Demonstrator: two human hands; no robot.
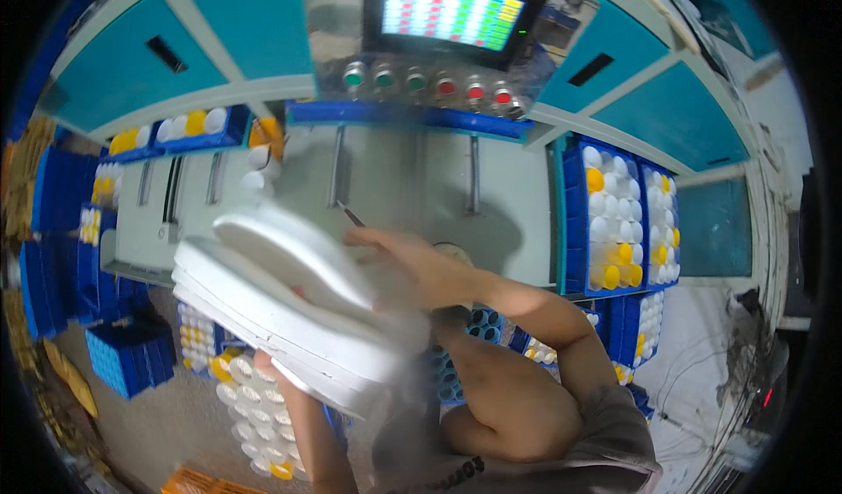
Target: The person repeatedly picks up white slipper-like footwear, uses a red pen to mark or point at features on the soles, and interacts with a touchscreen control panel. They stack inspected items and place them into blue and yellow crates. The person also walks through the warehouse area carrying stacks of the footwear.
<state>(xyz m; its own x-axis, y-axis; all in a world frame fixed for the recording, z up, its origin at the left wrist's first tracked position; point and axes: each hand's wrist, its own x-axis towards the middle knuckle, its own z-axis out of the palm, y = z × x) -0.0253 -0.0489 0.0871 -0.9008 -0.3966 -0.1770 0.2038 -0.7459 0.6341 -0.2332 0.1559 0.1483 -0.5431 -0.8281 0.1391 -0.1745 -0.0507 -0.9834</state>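
The left hand (279, 378) props the layered white stack (272, 323) from below, finger spread hidden, apparently freeing the right hand (417, 270) to pinch a thin dark rod (353, 218). The stack blocks part of the workbench (399, 170); beyond sit 3 green buttons (383, 77), 3 red buttons (475, 88) and a screen (452, 16).

Left hand (272, 367) partly hidden, right hand (410, 268) higher, right forearm (526, 308) slanting

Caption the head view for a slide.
Left hand holding a layered white block, right hand holding a thin tool, facing a lit screen and push buttons.
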